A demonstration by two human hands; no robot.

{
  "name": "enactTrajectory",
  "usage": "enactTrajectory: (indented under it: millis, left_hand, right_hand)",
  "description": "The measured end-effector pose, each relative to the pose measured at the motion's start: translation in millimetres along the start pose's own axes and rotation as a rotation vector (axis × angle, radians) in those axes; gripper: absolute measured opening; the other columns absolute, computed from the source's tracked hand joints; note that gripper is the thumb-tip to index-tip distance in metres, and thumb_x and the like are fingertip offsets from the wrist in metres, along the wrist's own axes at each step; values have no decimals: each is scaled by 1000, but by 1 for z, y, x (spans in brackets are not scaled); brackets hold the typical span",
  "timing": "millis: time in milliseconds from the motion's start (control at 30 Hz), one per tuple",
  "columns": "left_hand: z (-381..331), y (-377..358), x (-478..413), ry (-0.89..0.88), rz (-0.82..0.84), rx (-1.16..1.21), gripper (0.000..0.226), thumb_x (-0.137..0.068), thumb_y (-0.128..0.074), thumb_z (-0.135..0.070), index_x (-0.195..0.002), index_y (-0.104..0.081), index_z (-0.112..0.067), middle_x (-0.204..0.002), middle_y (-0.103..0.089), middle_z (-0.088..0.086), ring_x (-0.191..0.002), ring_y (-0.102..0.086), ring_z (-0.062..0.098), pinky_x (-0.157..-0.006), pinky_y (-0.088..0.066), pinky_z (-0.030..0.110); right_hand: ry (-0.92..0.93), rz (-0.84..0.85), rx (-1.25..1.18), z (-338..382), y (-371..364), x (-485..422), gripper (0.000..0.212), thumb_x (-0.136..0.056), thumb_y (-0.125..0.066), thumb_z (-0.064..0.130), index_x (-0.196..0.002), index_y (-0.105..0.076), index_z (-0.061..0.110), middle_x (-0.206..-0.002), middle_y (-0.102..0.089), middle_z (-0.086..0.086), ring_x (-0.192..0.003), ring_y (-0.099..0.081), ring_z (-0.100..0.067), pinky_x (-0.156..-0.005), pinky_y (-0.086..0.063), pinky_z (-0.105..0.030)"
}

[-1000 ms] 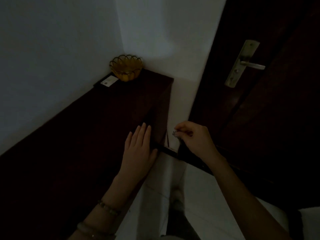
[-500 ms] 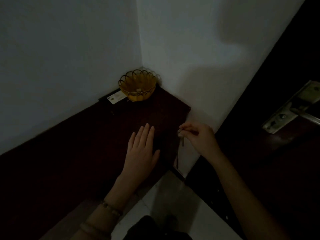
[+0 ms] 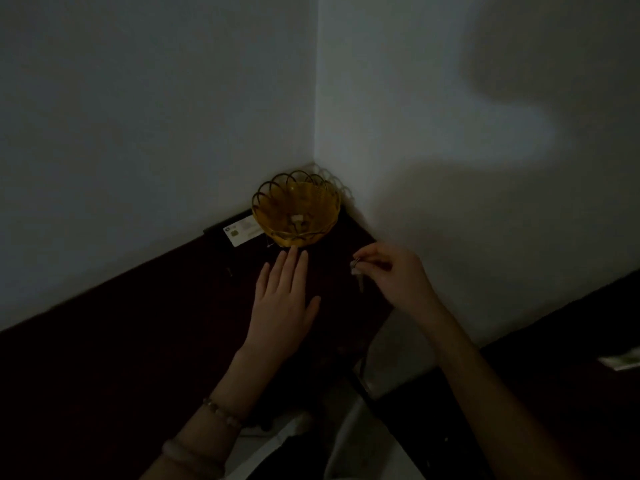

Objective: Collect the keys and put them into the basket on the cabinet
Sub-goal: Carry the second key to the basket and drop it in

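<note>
The scene is dim. A yellow scalloped basket (image 3: 295, 212) stands in the wall corner on the dark wooden cabinet (image 3: 156, 334), with something small and pale in its bottom. My right hand (image 3: 394, 275) pinches the keys (image 3: 357, 271) between thumb and fingers; a key hangs down from the grip, right of the basket and near the cabinet's right edge. My left hand (image 3: 282, 299) lies flat on the cabinet top, fingers straight and together, fingertips just short of the basket's base.
A white card (image 3: 242, 232) lies on a dark flat object left of the basket, against the wall. White walls meet behind the basket. A dark door (image 3: 571, 375) fills the lower right. Pale floor tiles (image 3: 349, 445) show below.
The view has swung left and closer, so the door handle is out of frame. My right hand has carried the keys up over the cabinet's end toward the basket. My left hand slid forward.
</note>
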State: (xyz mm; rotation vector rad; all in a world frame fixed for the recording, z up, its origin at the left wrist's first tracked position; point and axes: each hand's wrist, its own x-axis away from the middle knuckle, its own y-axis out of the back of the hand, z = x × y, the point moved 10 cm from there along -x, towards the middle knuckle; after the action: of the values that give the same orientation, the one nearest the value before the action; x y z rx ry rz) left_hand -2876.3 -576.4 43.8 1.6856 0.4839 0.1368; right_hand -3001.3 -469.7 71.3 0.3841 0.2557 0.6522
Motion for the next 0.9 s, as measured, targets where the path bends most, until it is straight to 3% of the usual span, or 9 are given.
enactTrajectory:
  millis: [67, 167, 367, 500, 667, 767, 833, 900]
  left_hand:
    - [10, 1, -14, 13, -23, -1, 72, -86, -57, -36, -142, -24, -5, -150, -29, 16, -139, -23, 29, -113, -19, 48]
    - [23, 1, -28, 35, -46, -4, 72, -84, -59, -35, -141, -28, -4, -148, -32, 18, -137, -27, 31, -111, -25, 51]
    - [51, -2, -42, 123, -40, -31, 74, -82, -63, -34, -140, -30, -3, -146, -35, 19, -135, -31, 32, -109, -25, 51]
    - [64, -3, -47, 176, -21, -82, 74, -82, -64, -34, -139, -32, -1, -144, -38, 20, -134, -33, 33, -108, -27, 52]
    - [68, -8, -49, 212, -2, -85, 76, -80, -66, -34, -140, -32, -3, -145, -37, 19, -134, -33, 33, -108, -28, 53]
    - [69, -10, -50, 230, 0, -74, 75, -82, -64, -34, -141, -29, -4, -146, -35, 18, -135, -31, 31, -110, -25, 52]
    - [68, -10, -51, 234, 3, -70, 73, -84, -62, -35, -141, -28, -4, -147, -35, 17, -136, -29, 31, -111, -25, 51]
    - [68, -10, -52, 231, 4, -70, 73, -85, -60, -35, -141, -27, -3, -147, -34, 17, -136, -29, 31, -111, -26, 51]
  right_hand:
    - [16, 5, -5, 7, -4, -25, 15, -77, -68, 4, -81, -67, 18, -74, -67, 9, -69, -63, 11, -66, -42, -1]
    - [25, -11, -43, 16, -9, -62, 13, -77, -69, 6, -82, -68, 19, -77, -70, 4, -73, -65, 2, -73, -52, -15]
    - [15, 40, -101, 21, -46, -124, 9, -77, -67, 0, -81, -68, 8, -78, -69, -13, -63, -66, -20, -63, -57, -31]
    - [-45, 162, -56, 9, -84, -158, 14, -77, -66, -3, -76, -66, 11, -85, -67, -15, -64, -65, -16, -52, -57, -22]
    - [-97, 266, 117, -16, -114, -183, 16, -68, -75, 1, -70, -68, 16, -81, -71, -17, -65, -68, -21, -61, -59, -35]
    - [-66, 315, 256, -27, -121, -191, 8, -75, -72, 6, -75, -71, 14, -80, -73, -15, -54, -65, -9, -55, -57, -24]
    - [-13, 333, 360, -27, -122, -195, 6, -77, -69, 9, -81, -72, 11, -84, -73, -12, -63, -66, -10, -61, -54, -21]
    - [28, 330, 444, -25, -123, -198, 10, -78, -65, 8, -85, -72, 11, -90, -72, -12, -81, -66, -20, -75, -53, -28]
